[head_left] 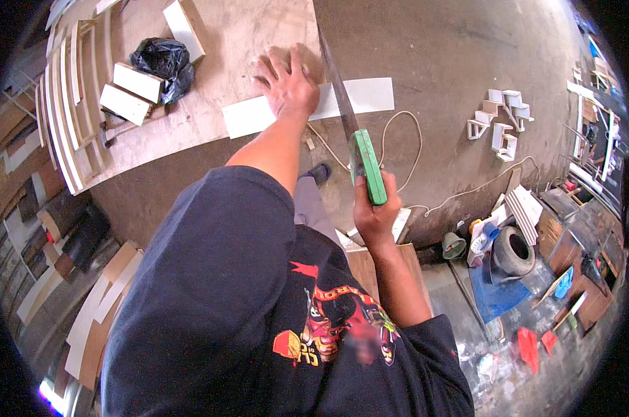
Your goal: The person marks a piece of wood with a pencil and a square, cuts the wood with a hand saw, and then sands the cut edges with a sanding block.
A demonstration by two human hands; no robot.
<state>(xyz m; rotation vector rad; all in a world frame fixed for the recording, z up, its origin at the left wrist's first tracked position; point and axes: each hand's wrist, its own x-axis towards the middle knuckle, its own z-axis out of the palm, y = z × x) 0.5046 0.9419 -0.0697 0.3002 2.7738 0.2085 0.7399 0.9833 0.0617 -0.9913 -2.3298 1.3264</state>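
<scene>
Handsaw (371, 168) in our right hand (378, 212), right of centre in the frame: we have the fingers wrapped firmly about its green handle, and the dark blade (343, 105) runs up and slightly left from there. It crosses a white strip (248, 117) in the upper middle of the frame; whether the teeth have bitten in, we cannot tell. That strip lies on the wooden tabletop (252, 31) with its right end jutting past the edge. Our left hand (290, 90) is flat across it, palm down and fingers spread apart, closed on nothing.

Toward the upper left of the frame we see a black plastic bag (163, 61), two pale blocks (137, 82) just beside it and long, narrow pieces (69, 104) near the tabletop's left edge. Small white box-like pieces (512, 97) stand on the floor at the upper right. Lower right, we have a tyre (514, 251) near a bucket (454, 246), with red scraps (528, 349) below.
</scene>
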